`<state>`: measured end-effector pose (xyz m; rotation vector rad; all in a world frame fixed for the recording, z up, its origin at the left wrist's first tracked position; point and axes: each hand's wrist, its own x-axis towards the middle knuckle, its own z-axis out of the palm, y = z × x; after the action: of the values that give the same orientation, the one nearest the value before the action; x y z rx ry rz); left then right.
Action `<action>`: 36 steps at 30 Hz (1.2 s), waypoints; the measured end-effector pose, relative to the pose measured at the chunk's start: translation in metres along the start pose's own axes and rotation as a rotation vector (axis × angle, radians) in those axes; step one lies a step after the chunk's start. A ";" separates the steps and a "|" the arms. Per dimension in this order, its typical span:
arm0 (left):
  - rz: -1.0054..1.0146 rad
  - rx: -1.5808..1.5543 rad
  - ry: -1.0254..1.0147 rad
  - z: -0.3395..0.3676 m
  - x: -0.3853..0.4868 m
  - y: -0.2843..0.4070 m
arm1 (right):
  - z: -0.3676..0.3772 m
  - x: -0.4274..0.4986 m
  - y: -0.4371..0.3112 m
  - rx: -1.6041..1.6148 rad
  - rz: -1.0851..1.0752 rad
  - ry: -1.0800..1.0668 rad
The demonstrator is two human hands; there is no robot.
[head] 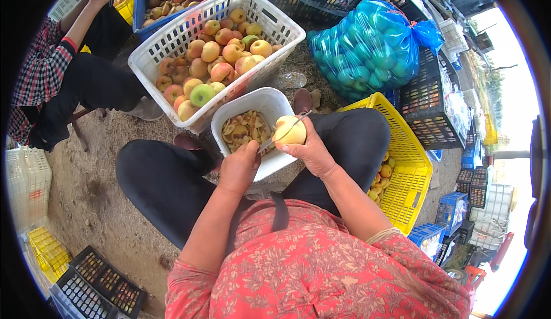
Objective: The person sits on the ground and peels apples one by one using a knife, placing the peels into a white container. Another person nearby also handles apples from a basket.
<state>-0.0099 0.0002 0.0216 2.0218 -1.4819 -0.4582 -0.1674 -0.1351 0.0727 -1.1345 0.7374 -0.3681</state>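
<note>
My right hand (313, 150) holds a pale yellow apple (291, 130) above a white plastic tub (275, 99). A knife (265, 145) lies across the apple, its handle hidden in my closed left hand (240, 164) and its tip showing past the fruit's upper right. Whether the blade has cut into the flesh is hard to tell. Cut apple pieces (247, 126) lie in the tub. Beyond the tub, a white slatted crate (241, 84) holds many red and yellow apples (224, 56), with one green apple (202, 95) near its closest corner.
A yellow crate (404, 168) with fruit stands beside my right knee. Past it are a blue bag of round fruit (366, 48) and stacked black crates (434, 99). Another person's leg (99, 78) is at left, near a blue crate (142, 13) of apples.
</note>
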 end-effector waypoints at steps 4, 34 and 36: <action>-0.118 -0.051 -0.156 0.001 -0.003 0.003 | 0.001 0.004 0.012 -0.083 -0.027 0.117; 0.055 0.038 -0.029 -0.017 -0.014 0.014 | 0.003 0.011 0.018 0.136 0.146 0.069; 0.050 0.056 -0.035 -0.014 -0.015 0.012 | 0.001 0.011 0.019 0.090 0.103 0.053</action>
<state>-0.0155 0.0149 0.0389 2.0242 -1.5787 -0.4388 -0.1601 -0.1333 0.0515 -1.0011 0.8145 -0.3421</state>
